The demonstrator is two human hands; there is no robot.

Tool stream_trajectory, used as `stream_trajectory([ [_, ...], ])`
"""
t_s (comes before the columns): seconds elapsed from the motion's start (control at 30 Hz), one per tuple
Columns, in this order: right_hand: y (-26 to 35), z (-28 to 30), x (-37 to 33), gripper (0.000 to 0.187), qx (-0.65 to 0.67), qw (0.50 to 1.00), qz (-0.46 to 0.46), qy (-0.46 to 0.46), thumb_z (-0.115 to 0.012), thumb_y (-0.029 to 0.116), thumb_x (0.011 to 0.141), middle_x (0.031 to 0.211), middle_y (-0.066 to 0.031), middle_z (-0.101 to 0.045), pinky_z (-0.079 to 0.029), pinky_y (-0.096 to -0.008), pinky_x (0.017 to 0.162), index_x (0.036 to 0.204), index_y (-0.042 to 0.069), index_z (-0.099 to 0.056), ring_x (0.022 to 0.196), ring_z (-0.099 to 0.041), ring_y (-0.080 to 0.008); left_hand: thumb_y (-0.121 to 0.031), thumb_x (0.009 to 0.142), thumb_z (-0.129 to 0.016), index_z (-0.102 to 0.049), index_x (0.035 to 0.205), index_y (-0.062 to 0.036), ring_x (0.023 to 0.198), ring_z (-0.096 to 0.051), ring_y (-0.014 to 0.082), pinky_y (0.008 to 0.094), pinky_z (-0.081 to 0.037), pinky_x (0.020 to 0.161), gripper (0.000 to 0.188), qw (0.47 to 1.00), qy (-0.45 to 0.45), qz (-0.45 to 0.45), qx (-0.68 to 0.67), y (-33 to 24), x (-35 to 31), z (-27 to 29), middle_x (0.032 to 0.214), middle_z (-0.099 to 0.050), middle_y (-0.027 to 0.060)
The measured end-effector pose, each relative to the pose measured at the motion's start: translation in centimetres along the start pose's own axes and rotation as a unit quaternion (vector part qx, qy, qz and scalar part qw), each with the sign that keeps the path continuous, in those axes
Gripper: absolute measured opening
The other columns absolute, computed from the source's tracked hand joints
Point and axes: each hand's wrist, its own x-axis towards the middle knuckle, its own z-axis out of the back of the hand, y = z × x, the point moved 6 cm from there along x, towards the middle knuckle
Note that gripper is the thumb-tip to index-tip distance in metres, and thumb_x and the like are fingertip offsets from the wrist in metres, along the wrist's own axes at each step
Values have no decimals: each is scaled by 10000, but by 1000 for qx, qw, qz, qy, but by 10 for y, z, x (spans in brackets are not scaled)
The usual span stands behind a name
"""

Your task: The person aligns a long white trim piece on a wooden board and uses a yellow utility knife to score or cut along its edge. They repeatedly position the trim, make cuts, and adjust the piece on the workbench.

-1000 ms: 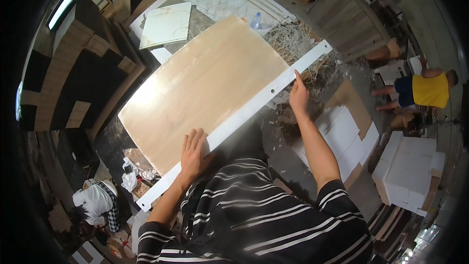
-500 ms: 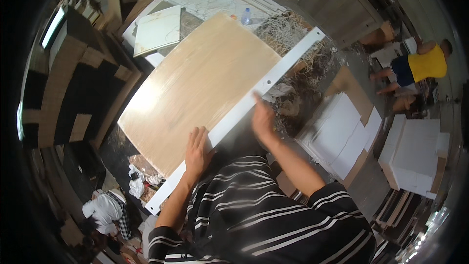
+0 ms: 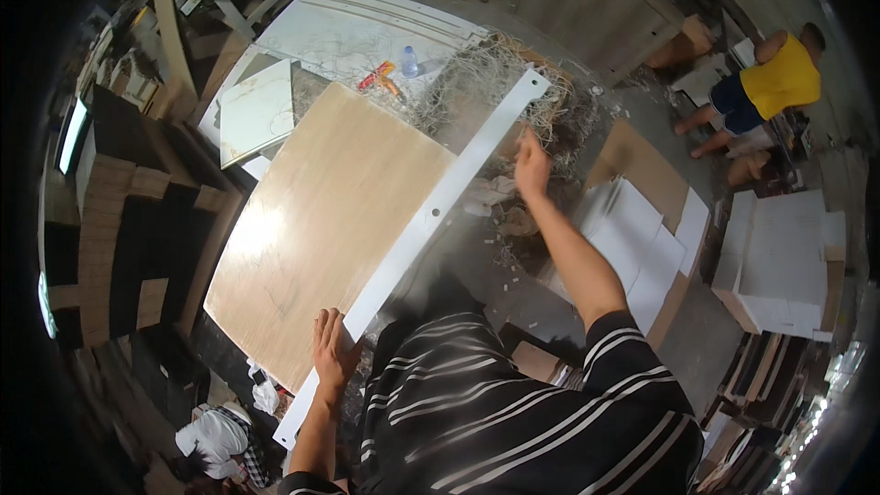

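A long white strip point(image 3: 435, 213) with holes along it lies diagonally along the near edge of a wood-grain panel point(image 3: 321, 183). My left hand point(image 3: 335, 357) rests across the strip's lower part, its fingers stretched flat toward the panel and its thumb at the strip's near side. My right hand point(image 3: 533, 167) is close beside the strip's far end, with one finger extended and the others curled. It is blurred, and I cannot tell whether it touches the strip's edge.
Behind the panel are a marbled sheet point(image 3: 257, 110), a red-orange tool point(image 3: 377, 76), a water bottle point(image 3: 410, 61) and a heap of stringy shavings point(image 3: 467, 87). White boards point(image 3: 614, 229) are stacked at right. A person in yellow point(image 3: 779, 78) stands far right; another person point(image 3: 220, 445) is lower left.
My right hand has moved along the strip toward its far end. My left hand has moved down the strip toward its near end. The view has shifted, bringing the red-orange tool into sight.
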Motion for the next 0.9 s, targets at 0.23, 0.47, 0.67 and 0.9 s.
stream_trajectory([
  [0.23, 11, -11, 47, 489, -24, 999, 15, 29, -474, 39, 1021, 1218, -187, -705, -549, -424, 881, 1496, 146, -508, 1097, -688, -361, -85, 651, -869, -572, 1349, 10, 1404, -459, 421, 564, -337, 1180, 765, 999, 40, 17, 8, -1, -4, 4, 1439, -560, 215],
  [0.47, 91, -48, -160, 421, 86, 947, 257, 175, -535, -9, 956, 1067, -158, -734, -565, -409, 830, 1359, 79, -617, 971, -704, -338, -56, 617, -841, -582, 1339, 3, 1410, -457, 412, 569, -327, 1184, 770, 999, 33, 20, 9, -3, -3, 4, 1441, -564, 203],
  [0.67, 72, -37, -102, 414, 93, 984, 111, 100, -481, 2, 1002, 1236, -209, -682, -542, -405, 965, 1404, 44, -571, 1122, -670, -373, -59, 634, -833, -588, 1330, 7, 1396, -472, 409, 555, -335, 1186, 741, 999, 44, 32, 2, -5, 1, 7, 1423, -573, 213],
  [0.9, 134, -56, -221, 404, 100, 963, 156, 195, -501, -60, 916, 1230, -223, -689, -511, -437, 995, 1299, -41, -626, 1114, -674, -362, -87, 672, -831, -591, 1327, 0, 1386, -483, 413, 557, -345, 1179, 703, 999, 32, 24, -13, -2, 3, 4, 1409, -584, 216],
])
